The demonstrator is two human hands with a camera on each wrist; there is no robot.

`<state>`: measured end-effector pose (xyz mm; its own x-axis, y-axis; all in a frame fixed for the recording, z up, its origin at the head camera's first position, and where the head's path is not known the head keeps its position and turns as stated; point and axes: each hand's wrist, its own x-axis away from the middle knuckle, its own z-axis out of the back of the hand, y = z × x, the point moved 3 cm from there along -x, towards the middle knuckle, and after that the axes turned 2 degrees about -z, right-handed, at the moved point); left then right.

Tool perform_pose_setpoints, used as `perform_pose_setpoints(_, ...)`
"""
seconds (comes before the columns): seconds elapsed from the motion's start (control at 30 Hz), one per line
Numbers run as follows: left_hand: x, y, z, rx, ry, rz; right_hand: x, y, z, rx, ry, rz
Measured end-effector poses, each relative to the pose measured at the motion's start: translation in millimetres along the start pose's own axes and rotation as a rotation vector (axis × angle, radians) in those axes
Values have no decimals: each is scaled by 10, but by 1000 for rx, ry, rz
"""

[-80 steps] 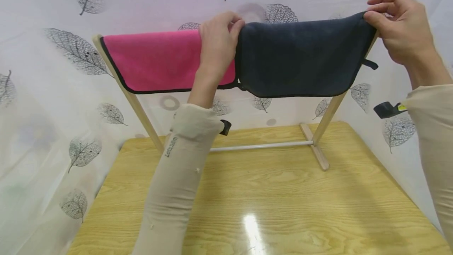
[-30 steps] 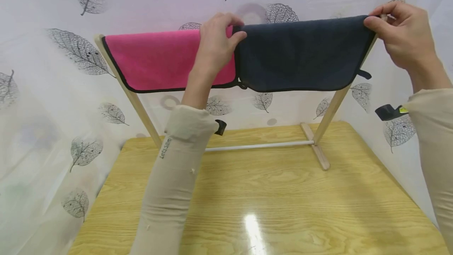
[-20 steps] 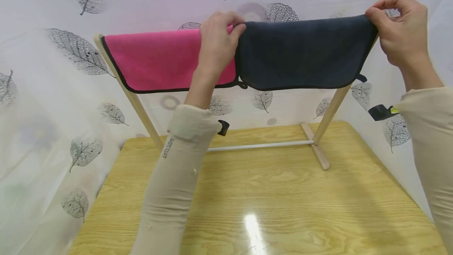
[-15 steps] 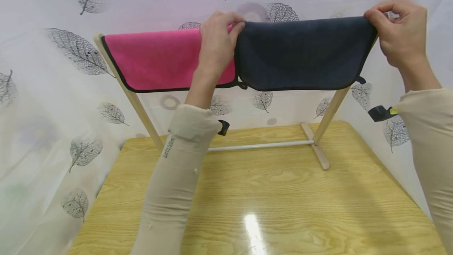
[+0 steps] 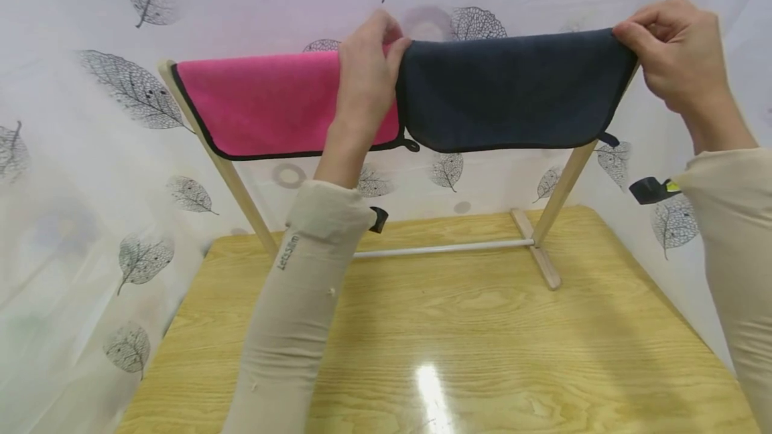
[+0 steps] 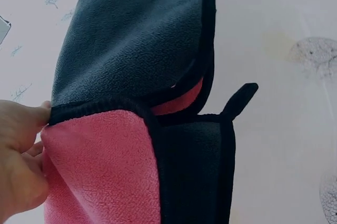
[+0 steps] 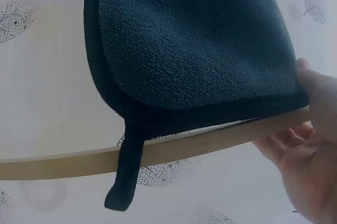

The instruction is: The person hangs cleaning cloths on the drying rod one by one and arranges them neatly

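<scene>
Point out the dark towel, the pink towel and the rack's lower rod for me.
dark towel [image 5: 506, 92], head view, middle of front face
pink towel [image 5: 271, 102], head view, middle of front face
lower rod [image 5: 446, 248], head view, mid-length

Seen from the head camera, looking forward and down, the whole wooden rack [image 5: 561, 193] stands on the surface [image 5: 458, 347]. Both wrist cameras sit close under the dark towel [image 5: 512, 89], which all three views share.
</scene>
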<state>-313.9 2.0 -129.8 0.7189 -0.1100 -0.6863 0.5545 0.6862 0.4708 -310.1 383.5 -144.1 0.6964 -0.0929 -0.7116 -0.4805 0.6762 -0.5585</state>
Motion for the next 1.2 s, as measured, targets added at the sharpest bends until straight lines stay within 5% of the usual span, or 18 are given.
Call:
perform_pose_setpoints(0.13, -5, -4, -10, -111, -19, -34, -9, -11, 4, -1, 26, -22)
perform_pose_setpoints(0.5, 57, -25, 30, -150, -190, -103, 59, -2, 28, 18, -27, -7)
perform_pose_setpoints(0.87, 144, -149, -32, -183, -70, -312, 69, 15, 6, -6, -16, 13)
perform_pose_setpoints(1.2, 252, -181, -80, -299, -69, -349, 85, 25, -10, -21, -18, -17)
